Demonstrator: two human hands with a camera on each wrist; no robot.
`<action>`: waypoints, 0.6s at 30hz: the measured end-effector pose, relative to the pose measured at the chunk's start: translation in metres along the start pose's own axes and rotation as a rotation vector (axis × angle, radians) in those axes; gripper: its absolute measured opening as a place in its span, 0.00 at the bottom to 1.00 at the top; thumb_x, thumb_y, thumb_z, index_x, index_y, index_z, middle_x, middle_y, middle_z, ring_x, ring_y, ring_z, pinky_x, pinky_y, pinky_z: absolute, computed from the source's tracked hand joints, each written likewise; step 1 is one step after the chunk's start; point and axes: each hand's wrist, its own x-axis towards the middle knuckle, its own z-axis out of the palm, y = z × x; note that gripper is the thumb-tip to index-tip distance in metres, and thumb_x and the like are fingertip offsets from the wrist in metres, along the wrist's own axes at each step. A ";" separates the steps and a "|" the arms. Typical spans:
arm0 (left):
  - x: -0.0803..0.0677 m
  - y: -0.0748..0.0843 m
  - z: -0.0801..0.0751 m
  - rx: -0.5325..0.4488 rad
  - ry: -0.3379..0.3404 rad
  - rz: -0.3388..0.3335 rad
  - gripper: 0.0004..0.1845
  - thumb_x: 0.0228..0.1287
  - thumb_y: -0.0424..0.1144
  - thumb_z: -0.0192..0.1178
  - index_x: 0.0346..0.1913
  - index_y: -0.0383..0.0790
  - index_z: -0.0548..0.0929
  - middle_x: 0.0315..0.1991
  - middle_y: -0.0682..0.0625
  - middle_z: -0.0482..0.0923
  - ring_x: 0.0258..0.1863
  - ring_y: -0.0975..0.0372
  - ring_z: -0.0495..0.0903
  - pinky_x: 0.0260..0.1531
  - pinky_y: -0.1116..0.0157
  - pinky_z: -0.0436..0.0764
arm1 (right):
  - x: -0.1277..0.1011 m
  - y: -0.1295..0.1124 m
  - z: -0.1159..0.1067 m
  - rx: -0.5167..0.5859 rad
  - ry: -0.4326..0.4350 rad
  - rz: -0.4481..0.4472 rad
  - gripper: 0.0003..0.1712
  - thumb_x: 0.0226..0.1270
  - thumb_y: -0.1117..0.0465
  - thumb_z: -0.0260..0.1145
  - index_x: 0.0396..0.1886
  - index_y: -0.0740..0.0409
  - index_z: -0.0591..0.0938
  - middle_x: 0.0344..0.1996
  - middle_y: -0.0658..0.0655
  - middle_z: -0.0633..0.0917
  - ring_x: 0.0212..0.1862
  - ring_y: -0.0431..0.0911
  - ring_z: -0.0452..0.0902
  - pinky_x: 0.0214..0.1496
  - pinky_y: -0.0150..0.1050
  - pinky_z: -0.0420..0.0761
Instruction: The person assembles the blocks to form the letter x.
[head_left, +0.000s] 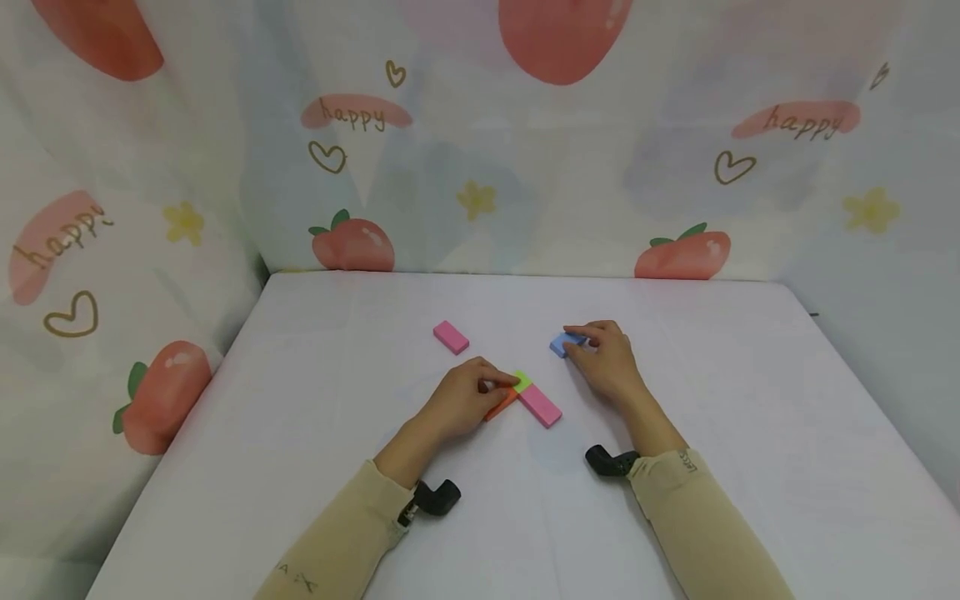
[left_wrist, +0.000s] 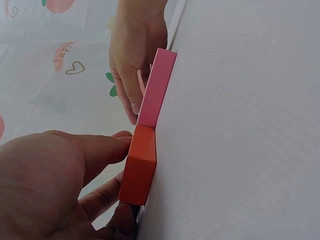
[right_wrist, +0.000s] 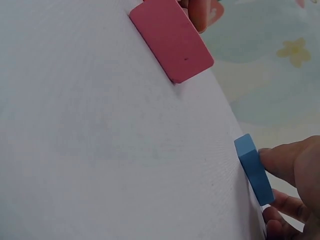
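Item: a white cloth-covered desk (head_left: 300,467), bearing five small flat rectangular blocks and two hands in beige sleeves. The left hand (head_left: 461,398) is resting near the desk's middle, its fingers (left_wrist: 102,147) curling onto a flat orange rectangular block (head_left: 501,403) and pinching it by thumb and fingertips; the left wrist view is showing that block lying flat on the cloth. A small yellow-green rectangular block (head_left: 522,381) is sitting just at the orange block's far end, touching the left fingertips. A long flat pink rectangular block (head_left: 540,406) is lying immediately to the right of these, one end meeting the orange block so the pair is forming an angled join. The right hand (head_left: 606,360) is lying further right and slightly farther back, its fingers (right_wrist: 282,162) closing on a flat blue rectangular block (head_left: 562,343), thumb and fingertips pressing its edges while the block is lying on the desk surface. A second, shorter flat pink rectangular block (head_left: 451,337) is lying alone, well apart to the left rear, touched by neither hand. A white fabric backdrop printed with peaches, hearts and the word "happy" (head_left: 480,167) is hanging behind and to both sides of the desk. A black wrist-mounted device (head_left: 438,497) is showing at each cuff.
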 end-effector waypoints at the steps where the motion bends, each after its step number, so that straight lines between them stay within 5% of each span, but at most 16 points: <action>1: 0.000 0.000 0.000 -0.002 0.002 -0.004 0.11 0.66 0.45 0.61 0.49 0.62 0.86 0.40 0.64 0.76 0.33 0.66 0.72 0.30 0.69 0.73 | 0.000 0.000 0.000 -0.002 0.001 -0.006 0.21 0.68 0.53 0.63 0.59 0.49 0.81 0.59 0.61 0.71 0.56 0.56 0.68 0.53 0.51 0.68; 18: 0.002 -0.005 0.002 0.009 0.015 0.001 0.10 0.66 0.45 0.62 0.47 0.64 0.87 0.40 0.64 0.76 0.32 0.66 0.72 0.29 0.69 0.73 | 0.000 -0.003 0.003 -0.042 -0.012 -0.038 0.21 0.69 0.54 0.63 0.60 0.52 0.80 0.58 0.63 0.71 0.58 0.58 0.69 0.58 0.54 0.69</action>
